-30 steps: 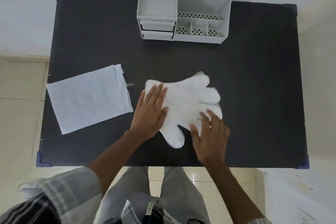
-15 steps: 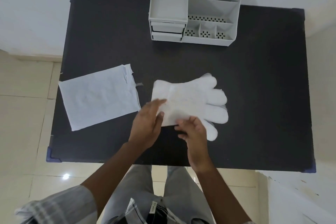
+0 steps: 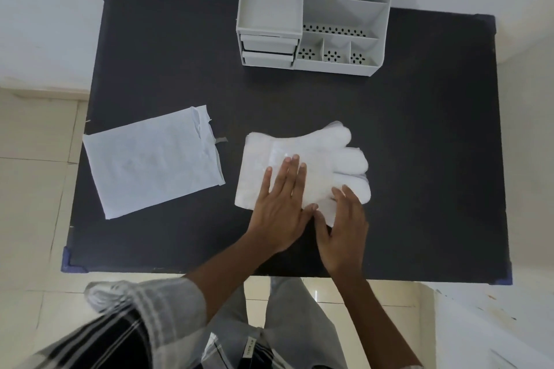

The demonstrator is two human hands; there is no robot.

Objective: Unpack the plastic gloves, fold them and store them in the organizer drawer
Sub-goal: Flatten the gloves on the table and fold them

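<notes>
A stack of white plastic gloves (image 3: 326, 153) lies flat in the middle of the black table (image 3: 419, 159), fingers pointing right, with its near edge and thumb folded over. My left hand (image 3: 281, 207) presses flat on the cuff and palm part, fingers spread. Beside it, my right hand (image 3: 344, 228) rests flat on the lower right part of the stack. The grey organizer (image 3: 311, 12) stands at the table's far edge, and its two small drawers (image 3: 268, 52) at the front left are closed.
The flat white packaging bag (image 3: 153, 162) lies to the left of the gloves, its torn end toward them. A pale tiled floor surrounds the table. My lap and a checked sleeve fill the bottom of the view.
Both hands pinched the near edge of the gloves and turned the thumb side over; now both palms lie flat on the stack. The camera view has shifted slightly.
</notes>
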